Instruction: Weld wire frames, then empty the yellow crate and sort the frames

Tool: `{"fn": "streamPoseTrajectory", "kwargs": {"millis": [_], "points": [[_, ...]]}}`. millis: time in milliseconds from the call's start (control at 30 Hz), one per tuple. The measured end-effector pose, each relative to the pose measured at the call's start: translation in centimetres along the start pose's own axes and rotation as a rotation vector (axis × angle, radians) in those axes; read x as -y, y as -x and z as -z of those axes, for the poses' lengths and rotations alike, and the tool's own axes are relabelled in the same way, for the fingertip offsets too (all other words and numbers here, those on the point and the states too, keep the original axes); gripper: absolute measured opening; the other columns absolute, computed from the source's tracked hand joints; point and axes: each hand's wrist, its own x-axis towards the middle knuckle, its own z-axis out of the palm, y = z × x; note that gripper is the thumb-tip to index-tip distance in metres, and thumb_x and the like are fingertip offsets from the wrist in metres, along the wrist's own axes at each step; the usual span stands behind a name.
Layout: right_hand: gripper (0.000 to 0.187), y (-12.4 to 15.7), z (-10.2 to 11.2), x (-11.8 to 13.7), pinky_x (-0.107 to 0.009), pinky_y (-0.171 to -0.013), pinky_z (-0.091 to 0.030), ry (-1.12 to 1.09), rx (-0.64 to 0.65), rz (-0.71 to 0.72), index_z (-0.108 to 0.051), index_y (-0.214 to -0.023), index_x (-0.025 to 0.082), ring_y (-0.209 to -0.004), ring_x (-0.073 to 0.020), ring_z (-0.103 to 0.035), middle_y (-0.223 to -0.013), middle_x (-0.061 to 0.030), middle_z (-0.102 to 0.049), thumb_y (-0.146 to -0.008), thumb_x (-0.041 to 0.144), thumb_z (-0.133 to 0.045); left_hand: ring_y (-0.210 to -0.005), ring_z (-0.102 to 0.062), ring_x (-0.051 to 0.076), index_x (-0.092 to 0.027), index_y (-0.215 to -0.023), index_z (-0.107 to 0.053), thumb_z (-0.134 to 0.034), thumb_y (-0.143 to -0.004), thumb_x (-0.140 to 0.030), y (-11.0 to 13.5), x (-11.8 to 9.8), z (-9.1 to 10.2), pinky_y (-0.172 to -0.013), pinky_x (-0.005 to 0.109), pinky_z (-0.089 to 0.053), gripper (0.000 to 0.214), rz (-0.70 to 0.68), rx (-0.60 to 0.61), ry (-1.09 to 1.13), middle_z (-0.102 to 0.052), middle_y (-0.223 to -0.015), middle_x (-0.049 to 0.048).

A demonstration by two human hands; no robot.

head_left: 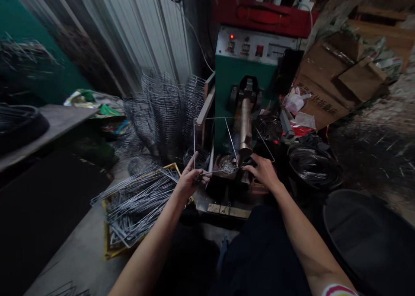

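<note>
A: Head view, left side first?
B: Left hand [189, 181] clenched on the near left corner of a wire frame [212, 142], thumb over the wire, fingers curled beneath.

A: And the right?
B: Right hand [264, 171] gripping the same frame at its near right side, palm down, fingers bent over the wire, close to the electrode [245, 129].

A: Frame position?
B: Held between both hands, standing upright and leaning away toward the welder [248, 67]. Near edge low, just above a small round mesh disc [228, 165] at the foot of the electrode. One diagonal wire crossing from the top bar down to the near edge. Whether touching the electrode tip, cannot tell.

A: Around the hands?
B: Left of the left hand, a yellow tray [108, 250] heaped with bent wire pieces [139, 201], lying flat and overlapping. Behind that, tall stacks of wire baskets [162, 110] against a corrugated wall [145, 28]. Right of the welder, cardboard boxes [337, 75], partly open. Below those, a dark coil of wire [313, 168], then a black tub [366, 240] at the lower right, near the right forearm. Far left, a wooden shelf [58, 123].

A: On the welder itself?
B: Grey control panel with one red light on, red top above it.
</note>
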Motion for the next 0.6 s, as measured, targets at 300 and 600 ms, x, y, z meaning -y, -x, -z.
{"fn": "streamPoseTrajectory", "kwargs": {"millis": [300, 600], "points": [[0.050, 0.4, 0.0, -1.1, -0.040, -0.087, -0.051, 0.033, -0.071, 0.002, -0.062, -0.127, 0.021, -0.097, -0.0289, -0.066, -0.103, -0.0110, -0.072, -0.084, 0.043, -0.073, -0.058, -0.070, 0.017, -0.022, -0.158, 0.001, -0.063, -0.081, -0.014, -0.2, 0.0, 0.6, -0.052, 0.022, -0.053, 0.100, 0.021, 0.017, -0.003, -0.075, -0.077, 0.0069], [0.044, -0.5, 2.3, -6.5, -0.033, -0.053, -0.051, -0.424, -0.143, -0.610, -0.066, -0.115, 0.011, -0.053, -0.0194, -0.062, -0.082, -0.0126, -0.073, -0.089, 0.042, -0.049, -0.059, -0.070, 0.018, -0.016, -0.157, 0.005, -0.060, -0.077, -0.009, 0.2, 0.0, 0.1, -0.051, 0.022, -0.052, 0.104, 0.038, -0.022, 0.034, -0.073, -0.071, 0.0065]]}}
